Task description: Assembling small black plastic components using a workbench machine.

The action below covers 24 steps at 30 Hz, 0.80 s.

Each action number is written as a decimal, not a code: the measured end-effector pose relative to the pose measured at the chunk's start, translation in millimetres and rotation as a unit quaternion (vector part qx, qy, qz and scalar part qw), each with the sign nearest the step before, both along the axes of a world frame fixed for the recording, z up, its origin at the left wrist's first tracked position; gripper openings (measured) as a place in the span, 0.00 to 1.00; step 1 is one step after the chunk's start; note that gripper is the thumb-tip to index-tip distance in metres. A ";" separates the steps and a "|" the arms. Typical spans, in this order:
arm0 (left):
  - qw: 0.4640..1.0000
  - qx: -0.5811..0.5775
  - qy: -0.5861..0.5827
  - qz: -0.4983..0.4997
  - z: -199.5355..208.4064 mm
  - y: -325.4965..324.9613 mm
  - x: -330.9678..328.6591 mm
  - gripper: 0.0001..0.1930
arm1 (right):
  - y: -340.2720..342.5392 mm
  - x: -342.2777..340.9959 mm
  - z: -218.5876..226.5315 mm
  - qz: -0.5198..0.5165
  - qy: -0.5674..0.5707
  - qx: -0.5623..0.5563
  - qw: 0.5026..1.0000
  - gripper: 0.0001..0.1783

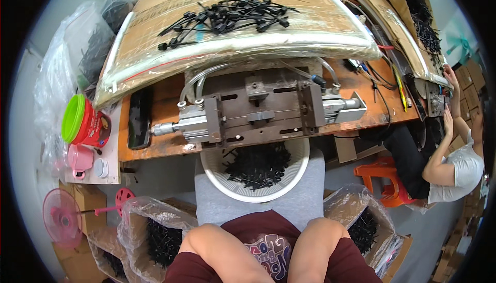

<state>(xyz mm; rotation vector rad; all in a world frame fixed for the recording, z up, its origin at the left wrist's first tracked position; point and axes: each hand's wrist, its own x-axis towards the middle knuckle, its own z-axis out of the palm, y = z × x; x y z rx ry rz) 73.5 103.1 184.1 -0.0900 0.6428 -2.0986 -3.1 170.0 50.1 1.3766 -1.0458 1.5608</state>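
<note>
Neither of the wearer's hands shows, so I cannot tell if they are wide, narrow or holding anything. The black parts (222, 20) lie tangled at twelve, probably best teased out singly. The fixture (284, 102) and hoses (209, 71) at eleven obstruct the reach; a basket (258, 199) sits at six, a fan (59, 218) at eight.

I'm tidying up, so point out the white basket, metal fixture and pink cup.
White basket (253, 199): head view, on its near rim.
Metal fixture (281, 103): head view, on its brown plate.
Pink cup (80, 157): head view, on its body.
</note>
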 end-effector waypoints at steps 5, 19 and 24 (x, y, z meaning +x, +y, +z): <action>0.908 0.196 0.307 -0.207 1.3 11.9 26.5 0.15 | -2.2 5.7 -4.1 0.008 0.021 -0.007 1.000 0.15; 0.448 -0.741 -0.369 0.338 -164.2 -54.8 -11.2 0.35 | 5.2 -34.2 -24.3 -0.029 0.083 0.210 0.974 0.19; 0.386 -0.772 -0.423 0.275 -204.8 -75.3 1.0 0.42 | -68.4 -106.7 17.3 -0.050 -0.038 0.280 0.958 0.15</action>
